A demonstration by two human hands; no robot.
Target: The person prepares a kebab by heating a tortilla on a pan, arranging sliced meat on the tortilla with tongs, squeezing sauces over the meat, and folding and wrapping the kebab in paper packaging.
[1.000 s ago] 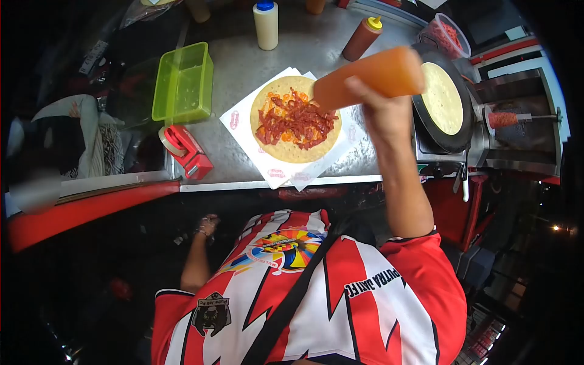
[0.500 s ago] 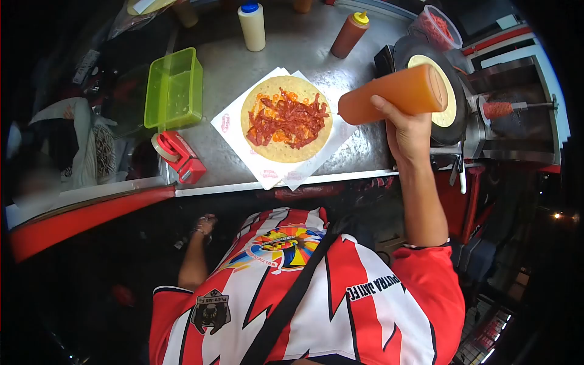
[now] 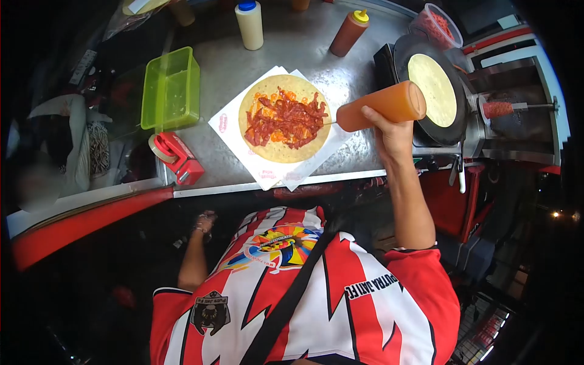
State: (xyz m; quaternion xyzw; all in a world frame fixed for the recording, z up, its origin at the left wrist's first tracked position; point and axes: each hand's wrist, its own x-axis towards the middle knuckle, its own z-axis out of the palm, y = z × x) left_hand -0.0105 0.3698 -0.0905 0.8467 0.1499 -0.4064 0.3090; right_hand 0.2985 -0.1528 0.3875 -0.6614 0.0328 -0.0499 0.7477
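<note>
My right hand is closed around an orange squeeze bottle, tipped nearly flat with its thin nozzle pointing left. The nozzle's tip is at the right edge of a round tortilla, by the shredded reddish meat on it. Orange sauce shows among the meat. Under the tortilla lie white paper sheets with red print. My left hand hangs low in shadow below the counter's front edge, away from the food; its fingers are too dim to read.
Right of the bottle, another tortilla lies on a round black griddle. A white bottle and a red-brown bottle stand at the back. A green container and a red tape dispenser are at the left.
My right hand has moved the bottle left and a little lower, bringing its nozzle to the tortilla's right side. More of the griddle tortilla shows. My left hand has barely moved.
</note>
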